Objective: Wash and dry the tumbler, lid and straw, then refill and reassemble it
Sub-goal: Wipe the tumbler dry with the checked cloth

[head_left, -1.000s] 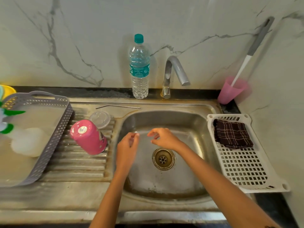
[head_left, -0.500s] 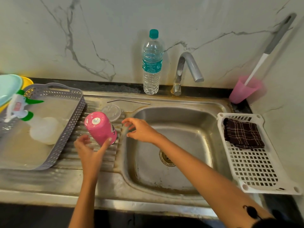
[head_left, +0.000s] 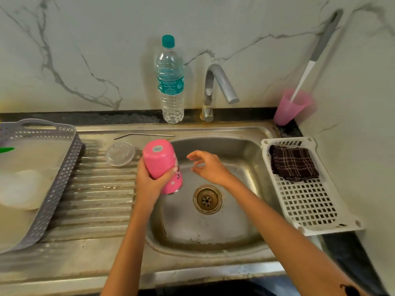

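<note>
My left hand (head_left: 149, 180) grips the pink tumbler (head_left: 159, 159), which is upside down with its base toward me, tilted over the left edge of the steel sink (head_left: 213, 231). Just right of it, my right hand (head_left: 210, 166) hovers over the basin with fingers spread, holding nothing. The clear lid (head_left: 120, 154) lies on the ribbed drainboard left of the tumbler. Along the sink's back rim lies the metal straw (head_left: 143, 135).
A water bottle (head_left: 171, 82) and the tap (head_left: 215, 90) stand at the back. A white rack (head_left: 310, 201) with a dark checked cloth (head_left: 292, 163) sits on the right. A grey basket (head_left: 49, 189) is on the left, and a pink cup (head_left: 288, 107) with a brush at the back right.
My left hand took hold of the tumbler on the drainboard, lifted it and carried it right over the sink edge. My right hand drew back from the lid area to over the basin.
</note>
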Demonstrator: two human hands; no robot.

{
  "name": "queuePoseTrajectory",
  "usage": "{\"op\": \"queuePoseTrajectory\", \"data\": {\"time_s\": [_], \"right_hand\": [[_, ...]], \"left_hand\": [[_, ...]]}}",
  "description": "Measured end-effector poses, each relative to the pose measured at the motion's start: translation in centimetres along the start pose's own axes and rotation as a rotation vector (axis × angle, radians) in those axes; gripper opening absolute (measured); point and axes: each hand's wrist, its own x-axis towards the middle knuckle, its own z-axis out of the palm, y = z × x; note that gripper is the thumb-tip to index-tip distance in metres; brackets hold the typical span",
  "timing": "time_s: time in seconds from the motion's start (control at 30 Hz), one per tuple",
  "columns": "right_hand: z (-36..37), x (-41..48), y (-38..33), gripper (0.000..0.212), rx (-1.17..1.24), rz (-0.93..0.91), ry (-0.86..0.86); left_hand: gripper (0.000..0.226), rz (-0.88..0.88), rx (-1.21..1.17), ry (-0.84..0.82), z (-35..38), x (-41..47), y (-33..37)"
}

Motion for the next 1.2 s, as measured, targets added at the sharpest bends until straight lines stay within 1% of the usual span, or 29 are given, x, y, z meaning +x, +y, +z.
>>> {"op": "queuePoseTrajectory", "data": {"time_s": [0.07, 0.13, 0.23, 0.3, 0.33, 0.4, 0.43, 0.47, 0.5, 0.57, 0.67, 0.77, 0.83, 0.9, 0.97, 1.0, 1.07, 1.13, 1.2], "right_hand": [[-3.0, -1.1, 1.6, 0.035, -0.017, 0.036, 0.142], [-6.1, -2.4, 3.1, 0.030, -0.083, 0.056, 0.315], [-10.3, -4.9, 5.6, 0.024, -0.249, 0.108, 0.572], [-12.3, -6.1, 7.6, 0.022, -0.397, 0.173, 0.688], [-13.0, -6.3, 8.7, 0.025, -0.489, 0.237, 0.697], [-13.8, -6.6, 10.3, 0.044, -0.618, 0.431, 0.620], [-14.0, -6.7, 10.7, 0.052, -0.625, 0.507, 0.562], [-14.0, -6.8, 11.0, 0.058, -0.618, 0.544, 0.516], [-14.0, -6.8, 11.2, 0.059, -0.623, 0.549, 0.482], [-13.8, -7.1, 11.4, 0.055, -0.688, 0.528, 0.450], [-13.8, -7.2, 11.6, 0.054, -0.828, 0.520, 0.453], [-14.4, -7.2, 11.4, 0.049, -0.867, 0.457, 0.471], [-15.2, -7.4, 10.9, 0.042, -0.784, 0.431, 0.551], [-16.2, -8.1, 9.4, 0.040, -0.635, 0.420, 0.682], [-16.5, -9.1, 7.3, 0.039, -0.502, 0.340, 0.778], [-16.2, -9.8, 6.0, 0.038, -0.444, 0.278, 0.783], [-15.0, -11.1, 3.5, 0.036, -0.339, 0.147, 0.716], [-13.0, -12.0, 1.5, 0.037, -0.262, 0.026, 0.585], [-10.3, -12.4, 0.6, 0.040, -0.137, -0.086, 0.455]], "left_hand": [[0.079, -0.054, -0.025, -0.094, 2.6, 0.5, -0.3], [0.073, -0.114, -0.083, -0.171, 5.1, 0.6, -0.1], [0.061, -0.202, -0.229, -0.273, 8.5, 0.4, 0.5], [0.061, -0.258, -0.292, -0.315, 10.1, 0.4, 0.5], [0.063, -0.284, -0.312, -0.329, 10.7, 0.3, 0.6], [0.064, -0.346, -0.328, -0.342, 11.9, 0.2, 0.6], [0.064, -0.384, -0.339, -0.345, 12.3, 0.2, 0.6], [0.066, -0.422, -0.353, -0.353, 12.7, 0.1, 0.7], [0.067, -0.457, -0.366, -0.367, 13.0, 0.1, 0.7], [0.068, -0.530, -0.408, -0.407, 13.5, -0.2, 0.9], [0.063, -0.606, -0.473, -0.420, 13.9, -0.9, 1.5], [0.064, -0.664, -0.518, -0.405, 14.3, -1.7, 1.9], [0.069, -0.701, -0.562, -0.391, 14.4, -2.4, 2.0], [0.072, -0.735, -0.591, -0.365, 14.6, -2.8, 2.1], [0.074, -0.747, -0.602, -0.348, 14.7, -3.0, 2.1], [0.075, -0.749, -0.604, -0.341, 14.8, -3.0, 2.0], [0.077, -0.743, -0.607, -0.326, 15.1, -3.2, 1.8], [0.075, -0.733, -0.616, -0.307, 15.6, -3.4, 1.9], [0.072, -0.724, -0.666, -0.333, 16.0, -3.5, 2.1]]}}
